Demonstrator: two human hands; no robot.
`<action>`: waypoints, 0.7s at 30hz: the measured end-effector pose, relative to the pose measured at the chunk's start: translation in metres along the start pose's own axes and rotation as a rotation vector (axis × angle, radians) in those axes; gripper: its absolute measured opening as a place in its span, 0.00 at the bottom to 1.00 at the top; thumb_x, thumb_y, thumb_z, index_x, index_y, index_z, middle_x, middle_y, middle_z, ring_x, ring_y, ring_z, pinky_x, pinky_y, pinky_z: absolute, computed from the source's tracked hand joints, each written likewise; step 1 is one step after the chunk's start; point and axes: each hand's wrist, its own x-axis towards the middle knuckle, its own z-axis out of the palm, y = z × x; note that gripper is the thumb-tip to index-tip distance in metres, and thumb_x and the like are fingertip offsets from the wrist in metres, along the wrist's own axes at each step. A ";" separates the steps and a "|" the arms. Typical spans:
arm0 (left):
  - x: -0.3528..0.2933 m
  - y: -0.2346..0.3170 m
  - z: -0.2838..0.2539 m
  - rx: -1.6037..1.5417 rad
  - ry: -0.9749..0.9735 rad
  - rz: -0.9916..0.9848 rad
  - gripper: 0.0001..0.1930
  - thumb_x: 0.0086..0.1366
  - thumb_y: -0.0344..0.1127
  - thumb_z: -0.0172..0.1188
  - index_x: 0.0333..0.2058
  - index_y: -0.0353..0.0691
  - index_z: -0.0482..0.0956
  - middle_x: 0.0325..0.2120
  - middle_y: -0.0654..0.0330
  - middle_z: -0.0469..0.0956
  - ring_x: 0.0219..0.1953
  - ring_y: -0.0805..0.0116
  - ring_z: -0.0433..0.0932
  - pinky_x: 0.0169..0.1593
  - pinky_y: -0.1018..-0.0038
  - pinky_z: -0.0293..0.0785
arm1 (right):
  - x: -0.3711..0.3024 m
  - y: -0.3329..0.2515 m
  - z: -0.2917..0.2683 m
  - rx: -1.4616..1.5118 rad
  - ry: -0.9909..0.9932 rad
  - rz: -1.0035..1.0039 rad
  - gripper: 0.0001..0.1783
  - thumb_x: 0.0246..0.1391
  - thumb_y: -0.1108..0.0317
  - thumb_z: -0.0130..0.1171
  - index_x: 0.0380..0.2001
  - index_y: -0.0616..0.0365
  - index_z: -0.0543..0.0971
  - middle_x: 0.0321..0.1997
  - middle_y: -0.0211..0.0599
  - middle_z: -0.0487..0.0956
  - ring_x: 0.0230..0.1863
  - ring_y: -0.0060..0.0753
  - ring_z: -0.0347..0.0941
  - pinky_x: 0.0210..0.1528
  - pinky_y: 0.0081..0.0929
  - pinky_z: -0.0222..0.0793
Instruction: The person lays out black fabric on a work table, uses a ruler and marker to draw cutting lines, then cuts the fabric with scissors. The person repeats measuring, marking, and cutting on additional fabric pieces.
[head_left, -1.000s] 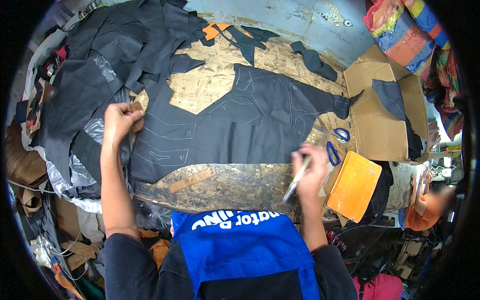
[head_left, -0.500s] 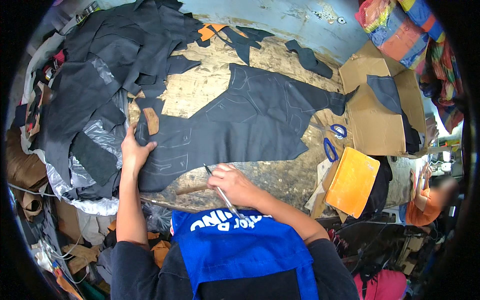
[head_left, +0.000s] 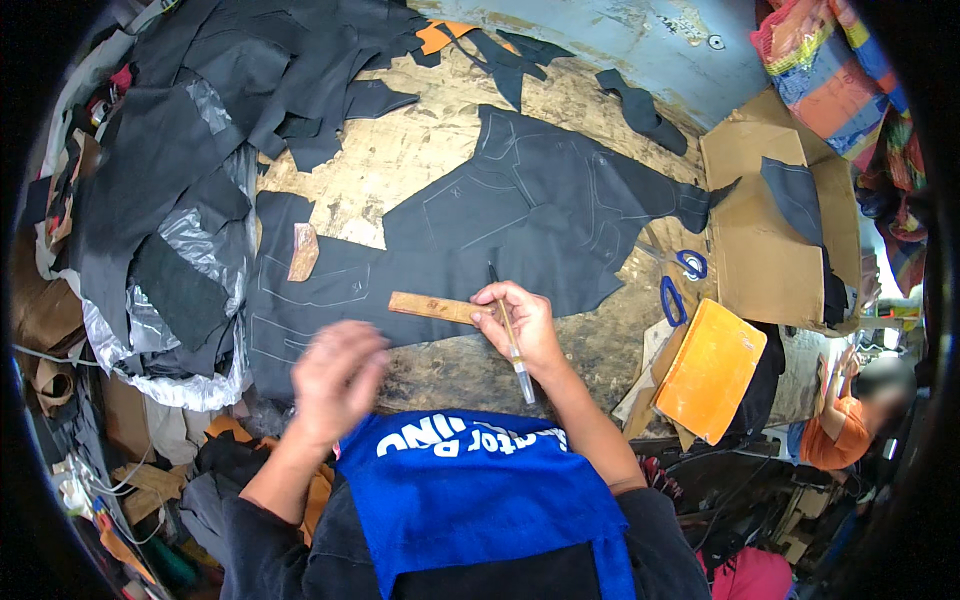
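My right hand (head_left: pixel 525 325) is closed on a pen (head_left: pixel 513 350), its tip pointing away from me. The same fingers pinch one end of a flat brown strip (head_left: pixel 430 307), which reaches left over a sheet of black leather (head_left: pixel 440 270). White outlines of several shapes are drawn on the leather. Near its front edge my left hand (head_left: pixel 340 378) is smeared by motion, and I cannot tell how its fingers stand. A small brown curved template (head_left: pixel 303 252) lies on the leather's left part.
Black leather scraps and clear plastic (head_left: pixel 200 240) pile up at the left. On the right are blue-handled scissors (head_left: pixel 672 300), an orange book (head_left: pixel 712 370) and an open cardboard box (head_left: pixel 755 240). A person in an orange shirt (head_left: pixel 840 435) sits at the far right.
My left hand has come off the leather toward me. My right hand has taken up the brown strip from the table and moved forward over the leather. The leather's left part has shifted left.
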 end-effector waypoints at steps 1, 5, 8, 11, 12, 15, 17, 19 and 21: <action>-0.002 0.007 0.014 -0.069 -0.092 0.055 0.10 0.49 0.26 0.64 0.33 0.36 0.80 0.37 0.53 0.78 0.46 0.55 0.77 0.50 0.65 0.73 | -0.001 -0.002 0.003 -0.060 -0.014 -0.029 0.08 0.45 0.81 0.61 0.31 0.63 0.75 0.23 0.27 0.75 0.22 0.12 0.67 0.25 0.14 0.65; 0.002 0.008 0.056 -0.073 -0.348 0.241 0.21 0.51 0.35 0.66 0.46 0.38 0.76 0.55 0.49 0.67 0.61 0.48 0.61 0.61 0.51 0.57 | -0.003 -0.012 0.008 -0.198 -0.038 0.060 0.08 0.44 0.81 0.62 0.31 0.62 0.76 0.31 0.35 0.80 0.33 0.20 0.75 0.35 0.19 0.71; 0.000 0.003 0.065 -0.025 -0.499 0.135 0.27 0.53 0.41 0.65 0.51 0.39 0.72 0.59 0.49 0.63 0.64 0.50 0.57 0.63 0.47 0.49 | -0.003 -0.017 0.001 -0.430 0.024 -0.238 0.09 0.41 0.80 0.64 0.29 0.62 0.77 0.31 0.39 0.81 0.33 0.31 0.77 0.39 0.26 0.72; -0.004 0.000 0.063 0.038 -0.494 0.134 0.28 0.54 0.43 0.64 0.53 0.39 0.71 0.59 0.50 0.62 0.65 0.52 0.56 0.64 0.46 0.45 | -0.004 -0.017 -0.015 -0.506 0.076 -0.294 0.11 0.37 0.78 0.66 0.29 0.61 0.78 0.33 0.40 0.81 0.36 0.40 0.77 0.43 0.32 0.72; -0.005 0.000 0.063 0.048 -0.500 0.132 0.28 0.54 0.44 0.64 0.53 0.39 0.71 0.59 0.50 0.62 0.65 0.53 0.57 0.64 0.45 0.44 | -0.005 -0.015 -0.016 -0.435 0.086 -0.253 0.11 0.35 0.77 0.67 0.27 0.59 0.78 0.31 0.38 0.81 0.38 0.40 0.76 0.47 0.33 0.70; -0.005 -0.001 0.063 0.072 -0.500 0.134 0.28 0.54 0.45 0.64 0.53 0.39 0.71 0.59 0.51 0.62 0.65 0.55 0.57 0.64 0.43 0.40 | -0.007 -0.010 -0.016 -0.490 0.051 -0.314 0.11 0.34 0.76 0.69 0.25 0.58 0.78 0.30 0.36 0.81 0.38 0.39 0.75 0.46 0.33 0.69; -0.005 -0.001 0.063 0.082 -0.498 0.129 0.29 0.54 0.45 0.63 0.53 0.38 0.71 0.59 0.51 0.62 0.65 0.55 0.57 0.64 0.42 0.38 | -0.007 -0.007 -0.012 -0.495 0.086 -0.308 0.11 0.34 0.75 0.69 0.25 0.58 0.78 0.28 0.35 0.81 0.36 0.39 0.74 0.45 0.34 0.69; -0.004 0.000 0.064 0.088 -0.480 0.139 0.29 0.54 0.45 0.63 0.53 0.38 0.71 0.59 0.51 0.63 0.65 0.55 0.57 0.63 0.41 0.39 | -0.006 -0.005 -0.010 -0.477 0.110 -0.313 0.11 0.35 0.75 0.68 0.26 0.58 0.79 0.29 0.35 0.81 0.36 0.43 0.74 0.43 0.35 0.70; -0.004 0.000 0.064 0.101 -0.479 0.143 0.30 0.54 0.46 0.63 0.54 0.38 0.70 0.60 0.51 0.62 0.65 0.55 0.56 0.63 0.41 0.39 | -0.006 -0.004 -0.008 -0.501 0.142 -0.297 0.11 0.34 0.76 0.69 0.25 0.58 0.78 0.28 0.35 0.81 0.36 0.40 0.74 0.43 0.33 0.70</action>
